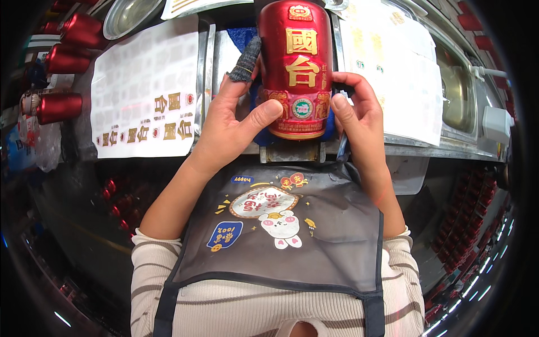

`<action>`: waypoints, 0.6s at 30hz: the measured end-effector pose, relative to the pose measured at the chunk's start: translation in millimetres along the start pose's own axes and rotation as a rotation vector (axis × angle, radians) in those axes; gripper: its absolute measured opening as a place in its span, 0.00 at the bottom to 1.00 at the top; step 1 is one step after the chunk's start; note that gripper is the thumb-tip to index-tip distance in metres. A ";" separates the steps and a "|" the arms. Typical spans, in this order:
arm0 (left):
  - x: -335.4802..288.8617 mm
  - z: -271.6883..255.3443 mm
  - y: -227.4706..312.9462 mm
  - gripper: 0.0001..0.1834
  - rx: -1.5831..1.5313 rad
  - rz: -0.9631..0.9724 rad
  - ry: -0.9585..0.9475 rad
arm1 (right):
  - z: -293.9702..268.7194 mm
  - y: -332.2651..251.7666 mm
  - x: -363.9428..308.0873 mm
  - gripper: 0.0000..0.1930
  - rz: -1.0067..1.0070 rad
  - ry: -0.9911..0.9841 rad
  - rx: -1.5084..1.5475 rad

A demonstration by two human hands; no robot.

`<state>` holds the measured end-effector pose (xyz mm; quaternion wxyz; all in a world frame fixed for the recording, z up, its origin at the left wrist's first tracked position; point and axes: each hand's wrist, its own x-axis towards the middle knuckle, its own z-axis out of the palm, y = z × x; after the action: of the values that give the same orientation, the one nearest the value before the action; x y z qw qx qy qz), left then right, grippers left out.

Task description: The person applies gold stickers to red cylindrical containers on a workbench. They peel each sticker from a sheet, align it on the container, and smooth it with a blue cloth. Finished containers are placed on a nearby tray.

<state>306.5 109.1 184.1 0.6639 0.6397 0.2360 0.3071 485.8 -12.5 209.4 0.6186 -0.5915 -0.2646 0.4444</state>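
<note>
A glossy red bottle (295, 73) with raised gold characters, a gold base rim and a small round green-and-white label is in front of me on the bench. My left hand (233, 121) grips its left side, thumb on the lower front; a dark grey knitted cover is on one finger. On the other side, my right hand (362, 121) has its index fingertip at the bottle's edge and its thumb close by. A slim bluish-grey tool (343, 147) sticks out below that palm; its kind is unclear. Blue cloth (242, 38) shows behind the bottle.
Left of the bottle lies a white sheet (146, 73) with several gold character stickers, and another sheet (393, 101) lies to the right. A metal bowl (132, 17) sits far left. Red bottles (60, 108) line the left edge. A metal basin (457, 92) stands right.
</note>
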 end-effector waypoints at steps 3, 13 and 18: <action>-2.7 -2.7 -0.3 0.37 0.076 -0.031 -0.042 | -0.2 7.9 -1.0 0.26 -0.052 0.010 -0.083; -9.4 -5.9 -2.7 0.35 0.007 -0.081 -0.009 | -4.7 -4.0 -5.8 0.30 0.061 -0.005 -0.055; -12.4 -8.4 -7.0 0.33 0.100 -0.057 -0.068 | -5.4 4.8 -9.1 0.33 -0.038 -0.044 -0.159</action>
<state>292.6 106.2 175.6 0.6471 0.6752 0.2468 0.2539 485.0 -23.5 205.7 0.5722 -0.6237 -0.3237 0.4230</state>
